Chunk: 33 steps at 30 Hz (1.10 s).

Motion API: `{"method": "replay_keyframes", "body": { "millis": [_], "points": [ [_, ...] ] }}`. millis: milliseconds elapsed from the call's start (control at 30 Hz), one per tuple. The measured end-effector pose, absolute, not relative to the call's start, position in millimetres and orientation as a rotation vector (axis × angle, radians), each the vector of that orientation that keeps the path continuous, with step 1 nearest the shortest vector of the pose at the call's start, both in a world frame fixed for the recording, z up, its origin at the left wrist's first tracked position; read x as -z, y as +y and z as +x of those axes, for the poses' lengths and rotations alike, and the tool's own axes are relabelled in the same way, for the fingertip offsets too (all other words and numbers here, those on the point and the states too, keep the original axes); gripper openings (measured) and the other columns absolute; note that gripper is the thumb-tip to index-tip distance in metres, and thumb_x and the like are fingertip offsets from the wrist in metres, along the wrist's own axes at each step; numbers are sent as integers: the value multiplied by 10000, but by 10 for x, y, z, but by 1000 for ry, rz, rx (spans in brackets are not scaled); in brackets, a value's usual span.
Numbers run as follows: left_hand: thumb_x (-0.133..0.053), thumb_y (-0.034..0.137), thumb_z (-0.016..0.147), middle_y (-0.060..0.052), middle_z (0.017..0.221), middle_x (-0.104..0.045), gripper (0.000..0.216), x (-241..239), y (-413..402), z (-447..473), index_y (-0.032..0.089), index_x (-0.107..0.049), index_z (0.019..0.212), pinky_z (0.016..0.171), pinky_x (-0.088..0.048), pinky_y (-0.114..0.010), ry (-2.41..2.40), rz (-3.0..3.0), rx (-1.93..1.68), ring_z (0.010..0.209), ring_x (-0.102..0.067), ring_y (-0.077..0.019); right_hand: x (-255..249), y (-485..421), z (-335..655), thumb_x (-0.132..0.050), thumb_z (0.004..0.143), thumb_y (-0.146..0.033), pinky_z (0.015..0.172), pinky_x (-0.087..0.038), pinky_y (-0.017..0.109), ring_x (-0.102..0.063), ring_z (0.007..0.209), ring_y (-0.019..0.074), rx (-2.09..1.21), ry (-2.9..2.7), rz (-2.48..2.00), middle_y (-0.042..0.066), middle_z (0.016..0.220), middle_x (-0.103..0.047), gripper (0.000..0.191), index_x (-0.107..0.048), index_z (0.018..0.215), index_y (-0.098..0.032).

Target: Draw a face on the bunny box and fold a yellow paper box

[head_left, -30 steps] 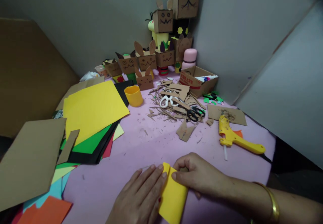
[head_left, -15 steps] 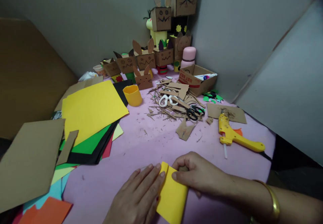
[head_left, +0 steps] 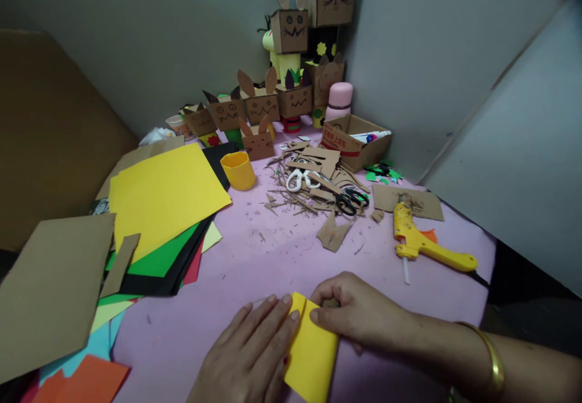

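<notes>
A small folded piece of yellow paper (head_left: 311, 354) lies on the pink tabletop (head_left: 254, 257) at the near edge. My left hand (head_left: 250, 354) lies flat beside it, fingers stretched out, with the fingertips on the paper's left edge. My right hand (head_left: 359, 312) has its fingers curled and presses down on the paper's upper right part. A gold bangle (head_left: 493, 360) sits on my right wrist.
A stack of coloured sheets topped by a yellow sheet (head_left: 163, 194) and brown card (head_left: 50, 288) lies left. A yellow cup (head_left: 239, 169), cardboard scraps with white scissors (head_left: 304, 180) and black scissors (head_left: 351, 202), a yellow glue gun (head_left: 421, 242), an open carton (head_left: 354, 139) and cardboard box figures (head_left: 273, 100) fill the back.
None in the hands or the paper; the camera has only tipped slightly, shifting the scene a little.
</notes>
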<state>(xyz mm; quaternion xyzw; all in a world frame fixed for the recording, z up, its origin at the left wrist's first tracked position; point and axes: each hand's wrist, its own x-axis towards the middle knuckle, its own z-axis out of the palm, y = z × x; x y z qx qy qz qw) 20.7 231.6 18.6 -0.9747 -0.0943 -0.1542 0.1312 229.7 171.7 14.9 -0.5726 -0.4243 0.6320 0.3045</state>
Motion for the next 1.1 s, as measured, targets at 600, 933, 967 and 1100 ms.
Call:
{"method": "replay_keyframes", "body": {
  "millis": [600, 933, 967, 1100],
  "points": [
    [-356, 232, 890, -19, 1214, -622, 363, -178, 2320, 198, 184, -534, 1202, 843, -530, -287, -268, -2830, 440, 1092, -582, -167, -131, 1714, 2310, -495, 759, -192, 249, -293, 114, -378, 278, 30, -1668, -1142, -1510, -97, 440, -438, 117, -605, 769, -155],
    [-383, 249, 885, -16, 1172, -648, 342, -190, 2331, 216, 172, -560, 1168, 771, -562, -290, -213, -2782, 445, 1028, -625, -179, -108, 1706, 2310, -488, 763, -186, 246, -289, 109, -368, 272, 26, -1669, -1139, -1470, -95, 447, -442, 132, -616, 789, -162],
    [-387, 249, 883, -17, 1175, -645, 343, -195, 2330, 216, 170, -560, 1168, 765, -566, -297, -213, -2778, 441, 1027, -625, -185, -110, 1705, 2312, -490, 765, -190, 248, -290, 108, -370, 275, 25, -1667, -1136, -1469, -94, 450, -444, 131, -616, 791, -162],
    [-381, 241, 883, -21, 1184, -638, 347, -208, 2319, 218, 172, -555, 1175, 762, -567, -302, -221, -2765, 438, 1033, -622, -184, -127, 1709, 2318, -491, 766, -196, 250, -298, 105, -368, 278, 22, -1682, -1138, -1461, -96, 456, -439, 130, -614, 787, -158]
  ]
}}
